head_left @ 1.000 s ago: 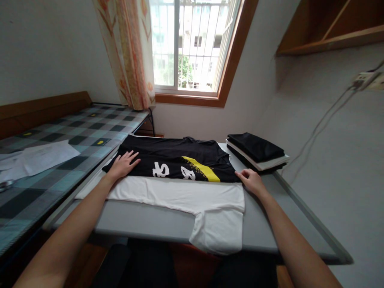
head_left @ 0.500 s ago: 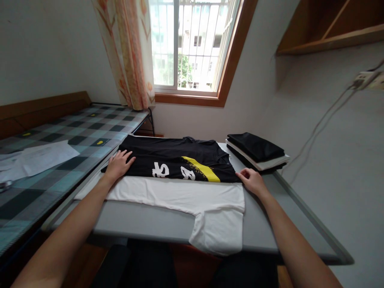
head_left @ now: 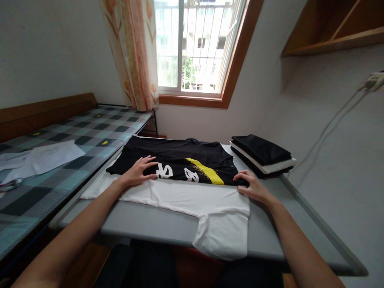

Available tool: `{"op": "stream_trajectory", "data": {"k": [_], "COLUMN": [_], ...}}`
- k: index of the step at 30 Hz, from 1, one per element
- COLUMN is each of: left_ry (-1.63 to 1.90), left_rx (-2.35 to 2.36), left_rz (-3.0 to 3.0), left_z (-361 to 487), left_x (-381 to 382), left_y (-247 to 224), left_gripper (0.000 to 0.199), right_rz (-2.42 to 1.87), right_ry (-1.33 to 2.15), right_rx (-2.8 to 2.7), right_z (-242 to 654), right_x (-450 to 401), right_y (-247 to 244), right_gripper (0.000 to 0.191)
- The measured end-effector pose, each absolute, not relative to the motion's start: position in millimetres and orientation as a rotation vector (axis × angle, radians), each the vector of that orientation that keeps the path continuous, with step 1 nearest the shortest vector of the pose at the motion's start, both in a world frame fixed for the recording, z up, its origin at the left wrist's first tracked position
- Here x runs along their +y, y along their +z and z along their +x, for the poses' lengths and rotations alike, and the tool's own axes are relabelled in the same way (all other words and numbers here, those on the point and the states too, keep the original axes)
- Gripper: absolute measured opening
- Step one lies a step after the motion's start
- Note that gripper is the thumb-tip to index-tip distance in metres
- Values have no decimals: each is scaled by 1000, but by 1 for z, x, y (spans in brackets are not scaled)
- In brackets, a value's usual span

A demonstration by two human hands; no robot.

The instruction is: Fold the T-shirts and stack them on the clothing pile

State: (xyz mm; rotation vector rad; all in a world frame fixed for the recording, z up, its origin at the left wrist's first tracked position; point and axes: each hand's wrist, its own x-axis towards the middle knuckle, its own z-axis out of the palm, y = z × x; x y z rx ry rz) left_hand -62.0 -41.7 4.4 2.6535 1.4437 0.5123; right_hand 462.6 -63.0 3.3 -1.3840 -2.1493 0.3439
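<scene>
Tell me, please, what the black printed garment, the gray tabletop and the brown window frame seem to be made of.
Black printed garment: likely knit fabric, matte, judging by its soft wrinkles.
Gray tabletop: perhaps laminate or plastic, low sheen; it looks flat and evenly coloured.
Brown window frame: possibly wood, smooth-looking, from its warm brown; grain isn't clear.

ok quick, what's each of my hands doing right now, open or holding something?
Left hand: open, spread over the black shirt.
Right hand: partly curled at the shirt's edge; can't tell whether it's gripping.
</scene>
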Motion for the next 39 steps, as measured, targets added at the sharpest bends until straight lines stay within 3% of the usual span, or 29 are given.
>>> {"op": "stream_trajectory", "data": {"k": [7, 15, 25, 34, 39], "left_ry": [626, 195, 392, 341, 114], "left_rx": [1254, 1723, 2059, 2017, 1846], "left_rz": [2934, 2817, 2695, 2708, 2630], "left_z": [-58, -148, -194, -198, -204], "left_x": [-67, -76, -108, -115, -116], "left_y": [15, 28, 44, 43, 40], "left_gripper": [26, 36, 37, 30, 31], "right_rz": [-1377, -1345, -1354, -1341, -1413], "right_ry": [200, 174, 239, 176, 429], "right_rx": [-2135, -1980, -1929, -1878, -2022], "right_z": [462, 464, 465, 467, 476], "right_x": [-60, -57, -56, -60, -60], "right_y": [6, 12, 8, 15, 10], "right_gripper": [20, 23, 24, 22, 24]}}
